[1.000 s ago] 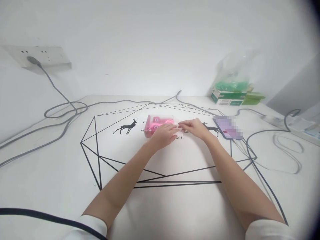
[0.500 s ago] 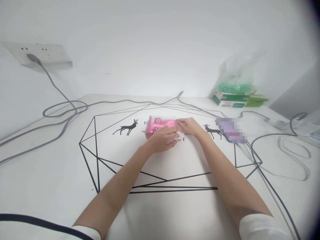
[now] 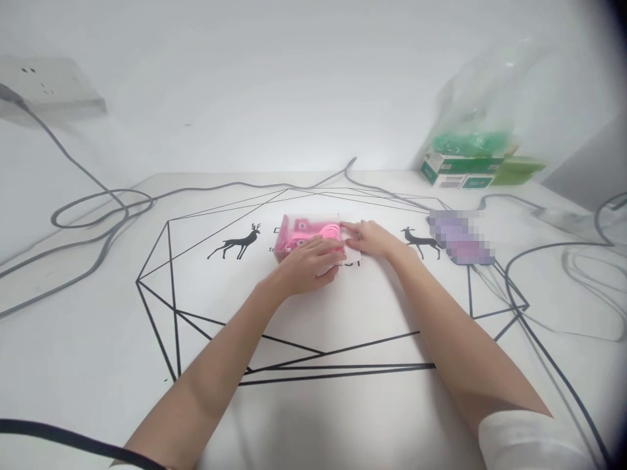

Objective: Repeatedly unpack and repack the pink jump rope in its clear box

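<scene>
A clear plastic box [image 3: 289,228] with bright pink things inside, a looped pink cable among them, lies near the middle of the table. My left hand [image 3: 311,266] is laid across its front and top, fingers curled over it and the thumb at the near side, holding it. At the box's right end, my right hand [image 3: 369,238] has its index finger and thumb on the edge. A pale, see-through flap seems to stick out below those fingers, though it is too faint to make out well. The left hand hides the box's near right part.
The white table [image 3: 313,418] bears printed black lines and deer. A blurred purple phone-like object [image 3: 460,238] lies right, by cables. Green-and-white boxes [image 3: 463,171] under a clear bag [image 3: 484,111] stand back right. A grey cable [image 3: 235,185] runs along the back from the wall socket [image 3: 53,81].
The view has shifted slightly. My left hand still rests on the box. At the right end, my right hand's fingers have spread a little, and the thumb shows lower along the edge.
</scene>
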Available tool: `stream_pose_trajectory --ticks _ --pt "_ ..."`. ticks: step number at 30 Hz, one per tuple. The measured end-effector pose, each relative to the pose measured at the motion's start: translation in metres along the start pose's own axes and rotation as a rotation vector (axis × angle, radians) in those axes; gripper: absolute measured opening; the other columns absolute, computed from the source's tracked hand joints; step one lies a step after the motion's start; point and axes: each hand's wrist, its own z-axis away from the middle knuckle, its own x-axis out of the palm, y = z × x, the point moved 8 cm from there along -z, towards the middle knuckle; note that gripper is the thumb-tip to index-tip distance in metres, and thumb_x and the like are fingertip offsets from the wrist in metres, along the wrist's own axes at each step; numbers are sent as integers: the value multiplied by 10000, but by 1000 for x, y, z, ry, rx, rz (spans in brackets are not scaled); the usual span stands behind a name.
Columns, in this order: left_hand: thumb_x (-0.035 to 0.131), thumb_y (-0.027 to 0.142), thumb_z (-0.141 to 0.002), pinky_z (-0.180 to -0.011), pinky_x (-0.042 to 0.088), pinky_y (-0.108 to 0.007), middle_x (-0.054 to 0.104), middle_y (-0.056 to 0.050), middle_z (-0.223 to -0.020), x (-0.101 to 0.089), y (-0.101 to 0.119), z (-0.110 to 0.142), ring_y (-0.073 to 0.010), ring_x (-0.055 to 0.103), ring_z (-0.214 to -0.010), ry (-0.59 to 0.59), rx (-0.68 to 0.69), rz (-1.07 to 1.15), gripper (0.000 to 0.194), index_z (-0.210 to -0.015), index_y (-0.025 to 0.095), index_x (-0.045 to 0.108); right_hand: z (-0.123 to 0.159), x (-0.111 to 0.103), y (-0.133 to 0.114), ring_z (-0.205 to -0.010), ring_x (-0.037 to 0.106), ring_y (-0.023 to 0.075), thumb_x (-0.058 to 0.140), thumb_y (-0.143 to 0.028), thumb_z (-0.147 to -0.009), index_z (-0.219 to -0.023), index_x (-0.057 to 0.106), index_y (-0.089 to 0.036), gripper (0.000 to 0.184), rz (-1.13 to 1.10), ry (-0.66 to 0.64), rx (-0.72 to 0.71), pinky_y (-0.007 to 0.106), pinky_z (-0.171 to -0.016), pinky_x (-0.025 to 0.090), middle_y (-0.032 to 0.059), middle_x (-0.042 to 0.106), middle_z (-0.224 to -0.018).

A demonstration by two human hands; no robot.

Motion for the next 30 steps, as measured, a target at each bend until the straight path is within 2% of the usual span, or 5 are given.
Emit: stream_pose_trajectory --ticks 5,13,18,24,30 --pt "474 153 -957 -924 536 -383 634 -87 -1256 0 0 1 -236 596 -1172 1 6 7 251 -1160 225 602 1 7 8 -896 650 243 664 -397 -826 -1519 399 -292 750 -75 -81 -33 295 -749 453 49 727 -986" --pt "469 133 -955 -867 555 -339 649 -78 -1190 -3 2 2 -214 626 -1113 42 34 2 248 -1143 227 599 10 3 5 -1279 500 384 716 -578 -756 -1528 374 -318 884 -54 -78 -41 426 -962 430 59 728 -988" --pt "470 137 -955 -860 558 -343 642 -82 -1211 -1 1 3 -220 618 -1127 41 32 -8 239 -1132 227 603 10 2 1 -1252 516 395 666 -537 -814 -1514 402 -323 778 8 -23 -67 429 -935 435 63 717 -930" --pt "469 141 -952 -890 552 -363 643 -89 -1214 0 0 3 -228 615 -1140 28 16 5 259 -1156 224 606 12 1 2 -936 649 277 669 -436 -815 -1456 499 -307 676 42 28 -106 335 -795 472 57 712 -929" --pt "476 131 -944 -928 531 -374 656 -83 -1171 -1 1 2 -222 617 -1118 37 24 32 244 -1123 221 614 19 -11 -3 -891 702 250 600 -297 -816 -1369 606 -250 555 9 123 -148 350 -856 509 41 760 -1007"
